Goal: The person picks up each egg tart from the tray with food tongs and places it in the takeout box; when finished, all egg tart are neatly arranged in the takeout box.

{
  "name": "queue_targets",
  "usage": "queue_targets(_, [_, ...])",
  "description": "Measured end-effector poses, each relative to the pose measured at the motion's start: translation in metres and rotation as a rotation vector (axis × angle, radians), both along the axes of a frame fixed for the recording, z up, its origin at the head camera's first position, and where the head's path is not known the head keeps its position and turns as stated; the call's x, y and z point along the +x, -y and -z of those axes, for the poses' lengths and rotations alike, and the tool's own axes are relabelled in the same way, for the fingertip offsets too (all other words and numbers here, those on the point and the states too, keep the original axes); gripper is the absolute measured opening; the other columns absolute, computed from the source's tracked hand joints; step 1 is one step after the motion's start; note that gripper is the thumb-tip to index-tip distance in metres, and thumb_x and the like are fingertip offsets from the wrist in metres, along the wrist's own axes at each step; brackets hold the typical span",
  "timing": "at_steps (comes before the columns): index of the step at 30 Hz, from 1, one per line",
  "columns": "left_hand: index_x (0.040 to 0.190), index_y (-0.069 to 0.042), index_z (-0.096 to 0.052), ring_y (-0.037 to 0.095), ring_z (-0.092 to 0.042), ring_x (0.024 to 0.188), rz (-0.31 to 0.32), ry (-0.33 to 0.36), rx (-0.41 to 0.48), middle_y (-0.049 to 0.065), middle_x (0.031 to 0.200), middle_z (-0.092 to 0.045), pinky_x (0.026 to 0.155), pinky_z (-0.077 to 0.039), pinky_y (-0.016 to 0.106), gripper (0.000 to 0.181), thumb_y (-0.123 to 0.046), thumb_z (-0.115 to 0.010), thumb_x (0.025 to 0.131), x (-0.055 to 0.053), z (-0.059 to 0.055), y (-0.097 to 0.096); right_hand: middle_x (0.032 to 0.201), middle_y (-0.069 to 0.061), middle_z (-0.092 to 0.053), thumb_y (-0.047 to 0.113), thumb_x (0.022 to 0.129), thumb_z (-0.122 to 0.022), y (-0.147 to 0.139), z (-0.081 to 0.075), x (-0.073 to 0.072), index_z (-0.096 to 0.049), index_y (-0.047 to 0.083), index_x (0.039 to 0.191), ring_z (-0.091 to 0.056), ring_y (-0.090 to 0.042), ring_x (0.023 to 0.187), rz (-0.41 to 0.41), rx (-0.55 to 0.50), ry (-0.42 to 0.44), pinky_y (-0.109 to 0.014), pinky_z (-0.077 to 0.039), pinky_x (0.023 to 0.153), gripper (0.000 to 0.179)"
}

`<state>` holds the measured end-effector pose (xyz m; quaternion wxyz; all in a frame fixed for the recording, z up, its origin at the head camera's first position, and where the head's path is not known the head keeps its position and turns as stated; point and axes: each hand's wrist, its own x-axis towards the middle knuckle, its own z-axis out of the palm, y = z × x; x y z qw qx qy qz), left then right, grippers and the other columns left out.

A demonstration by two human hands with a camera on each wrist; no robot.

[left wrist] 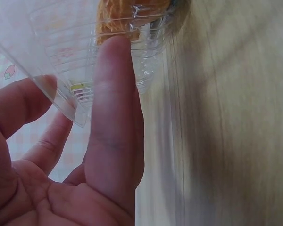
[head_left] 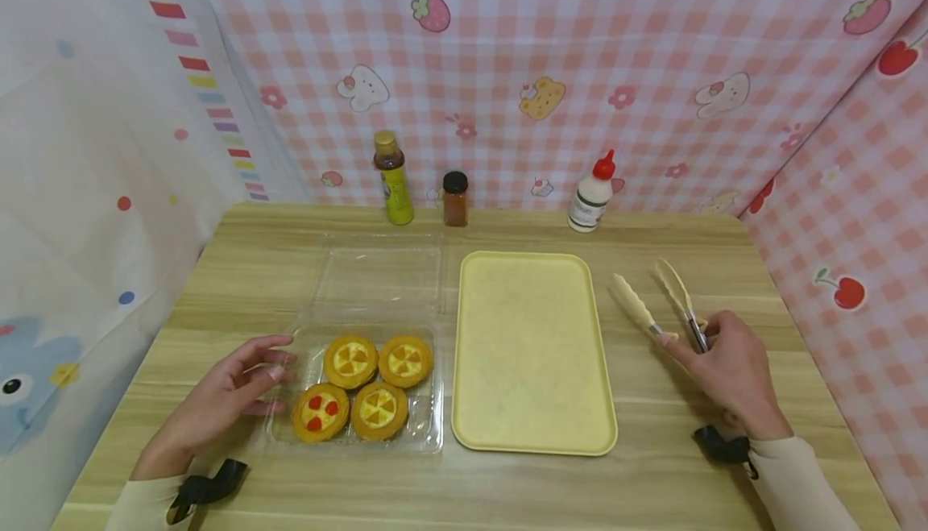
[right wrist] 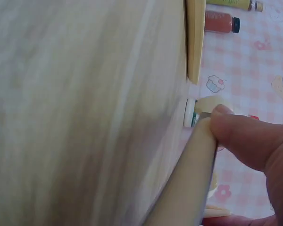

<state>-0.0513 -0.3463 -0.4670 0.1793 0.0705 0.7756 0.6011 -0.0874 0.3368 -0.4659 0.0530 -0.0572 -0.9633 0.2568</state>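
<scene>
Round tarts with golden crusts sit in a clear plastic clamshell box [head_left: 428,434], its lid [head_left: 380,277] folded back toward the wall. Three, among them one tart [head_left: 351,362], carry orange wedges; another tart [head_left: 321,413] has red pieces. At the box's left edge, my left hand [head_left: 235,382] holds the rim between thumb and fingers, one finger lying along the ribbed wall [left wrist: 61,61]. On the right, my right hand [head_left: 732,366] grips a pair of tongs [head_left: 692,325] with metal arms and cream tips. The tips are spread apart, pointing away from me, with nothing between them.
A pale yellow tray [head_left: 532,354] lies between the box and the tongs. Along the back edge stand a green-labelled bottle [head_left: 395,188], a black-capped jar [head_left: 455,201] and a white squeeze bottle [head_left: 590,201] with a red nozzle. Patterned cloth walls enclose the wooden table [head_left: 507,491].
</scene>
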Motion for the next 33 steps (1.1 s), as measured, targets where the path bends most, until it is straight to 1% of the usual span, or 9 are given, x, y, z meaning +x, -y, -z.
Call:
queue_targets(5, [0.158,-0.005,-0.038,0.008,-0.069,0.115,0.005,-0.008,0.004,-0.002,0.134,-0.062,0.081,-0.068,0.041,0.048,-0.016,-0.05,0.114,0.0,0.0,0.001,0.083,-0.013,-0.058,0.059,0.086,-0.084,0.001,0.002,0.001,-0.057,-0.002,0.101,-0.052,-0.024,0.068,0.012,0.008,0.052,-0.032,-0.04,0.054,0.068])
queue_targets(11, [0.158,-0.004,-0.037,0.007,-0.069,0.115,-0.007,0.006,-0.004,-0.002,0.134,-0.061,0.082,-0.067,0.041,0.049,-0.017,-0.051,0.113,0.0,0.001,0.002,0.083,-0.012,-0.057,0.06,0.084,-0.085,0.002,0.003,0.001,-0.055,-0.001,0.1,-0.052,-0.024,0.068,0.011,0.018,0.079,-0.032,-0.04,0.054,0.07])
queue_targets(16, [0.158,-0.004,-0.038,0.007,-0.069,0.115,-0.011,0.004,-0.006,-0.002,0.134,-0.062,0.082,-0.067,0.041,0.048,-0.017,-0.052,0.113,0.0,0.001,0.002,0.083,-0.012,-0.056,0.065,0.076,-0.089,0.001,0.003,-0.001,-0.055,-0.002,0.101,-0.051,-0.024,0.068,0.01,0.008,0.102,-0.033,-0.04,0.053,0.078])
queue_targets(21, [0.157,-0.003,-0.039,0.008,-0.069,0.115,-0.003,-0.008,0.007,-0.002,0.133,-0.062,0.081,-0.068,0.041,0.048,-0.016,-0.051,0.113,0.0,0.0,0.001,0.086,-0.014,-0.058,0.068,0.073,-0.089,0.0,0.004,-0.001,-0.055,-0.004,0.105,-0.053,-0.026,0.07,0.004,0.018,0.116,-0.032,-0.04,0.054,0.086])
queue_targets(24, [0.157,-0.003,-0.038,0.008,-0.07,0.115,0.001,-0.006,0.012,-0.002,0.134,-0.062,0.081,-0.068,0.041,0.047,-0.015,-0.051,0.113,0.0,0.0,0.001,0.092,-0.019,-0.06,0.069,0.075,-0.088,0.0,0.004,-0.001,-0.056,-0.01,0.116,-0.057,-0.029,0.075,-0.008,0.034,0.119,-0.033,-0.042,0.056,0.094])
queue_targets(26, [0.157,-0.002,-0.038,0.008,-0.07,0.115,0.003,-0.01,0.012,-0.002,0.134,-0.062,0.081,-0.068,0.041,0.047,-0.015,-0.051,0.113,0.0,0.0,0.0,0.099,-0.024,-0.06,0.07,0.076,-0.086,0.0,0.002,0.0,-0.054,-0.015,0.128,-0.057,-0.035,0.082,-0.017,0.056,0.112,-0.038,-0.045,0.059,0.104])
queue_targets(29, [0.157,-0.002,-0.038,0.009,-0.07,0.115,0.002,-0.018,0.011,-0.001,0.134,-0.062,0.081,-0.068,0.041,0.047,-0.015,-0.051,0.113,-0.001,0.0,0.0,0.113,-0.035,-0.056,0.07,0.079,-0.084,0.002,-0.002,0.0,-0.045,-0.019,0.144,-0.056,-0.048,0.097,-0.028,0.094,0.079,-0.054,-0.049,0.068,0.117])
queue_targets(31, [0.157,-0.002,-0.038,0.009,-0.07,0.115,0.002,-0.021,0.012,0.0,0.134,-0.062,0.081,-0.067,0.041,0.047,-0.014,-0.051,0.113,-0.002,0.0,0.0,0.122,-0.039,-0.053,0.07,0.079,-0.083,0.004,-0.006,0.0,-0.041,-0.018,0.148,-0.052,-0.055,0.107,-0.032,0.112,0.054,-0.064,-0.049,0.076,0.12])
queue_targets(33, [0.156,-0.001,-0.038,0.009,-0.07,0.115,0.003,-0.02,0.011,-0.001,0.134,-0.062,0.081,-0.067,0.041,0.047,-0.014,-0.051,0.113,-0.002,0.0,0.001,0.131,-0.042,-0.05,0.068,0.08,-0.084,0.007,-0.009,0.0,-0.041,-0.017,0.149,-0.049,-0.06,0.116,-0.039,0.116,0.028,-0.071,-0.047,0.086,0.118])
